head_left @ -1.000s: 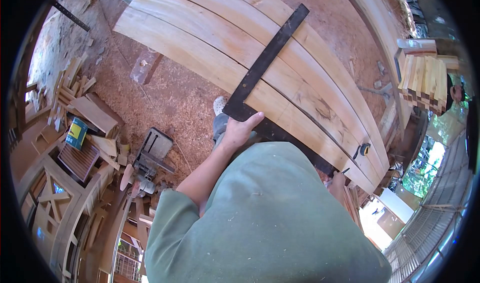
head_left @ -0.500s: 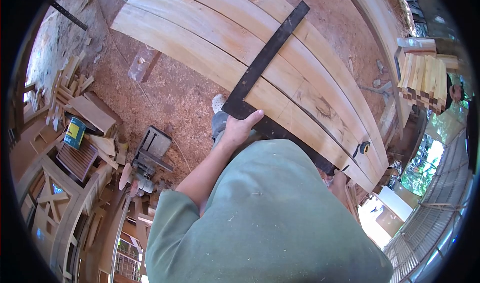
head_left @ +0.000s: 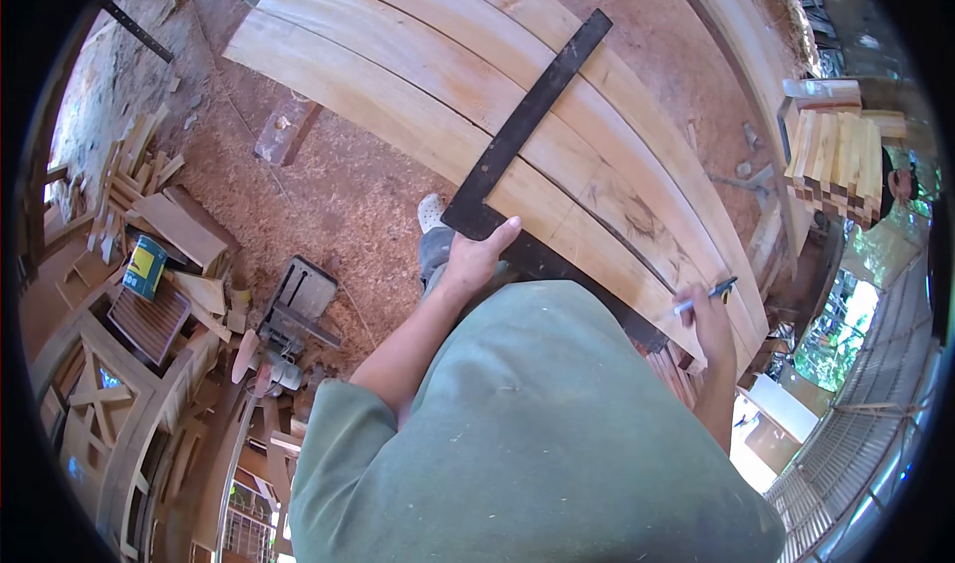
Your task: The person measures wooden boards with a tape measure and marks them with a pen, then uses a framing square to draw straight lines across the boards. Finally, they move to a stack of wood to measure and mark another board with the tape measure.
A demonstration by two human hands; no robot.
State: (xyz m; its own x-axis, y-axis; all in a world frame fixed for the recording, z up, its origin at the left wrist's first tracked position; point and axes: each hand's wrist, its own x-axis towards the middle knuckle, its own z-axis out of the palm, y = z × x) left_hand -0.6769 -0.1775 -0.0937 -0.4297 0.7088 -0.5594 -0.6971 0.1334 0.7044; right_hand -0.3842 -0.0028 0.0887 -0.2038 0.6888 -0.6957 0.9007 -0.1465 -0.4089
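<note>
A dark carpenter's square (head_left: pixel 519 130) lies across several pale wooden boards (head_left: pixel 398 71), its other leg running along the near edge. At the square's corner my left hand (head_left: pixel 477 257) is closed around this leg, thumb on top. My right hand (head_left: pixel 708 326) is over the right end of the boards, fingers pinched on a pen (head_left: pixel 724 286) with a dark end and a light end. A small tape measure, largely hidden behind the right hand and pen, sits on the boards there.
A stack of cut wood pieces (head_left: pixel 836 160) stands at right. On the left are a power tool (head_left: pixel 298 299), a blue-and-yellow can (head_left: pixel 145 267) and wood offcuts (head_left: pixel 129 170). A block (head_left: pixel 286 130) rests on the sawdust-covered floor.
My right hand has moved up from the square's far end onto the boards and taken hold of the pen near the tape measure. My left hand stays on the square.
</note>
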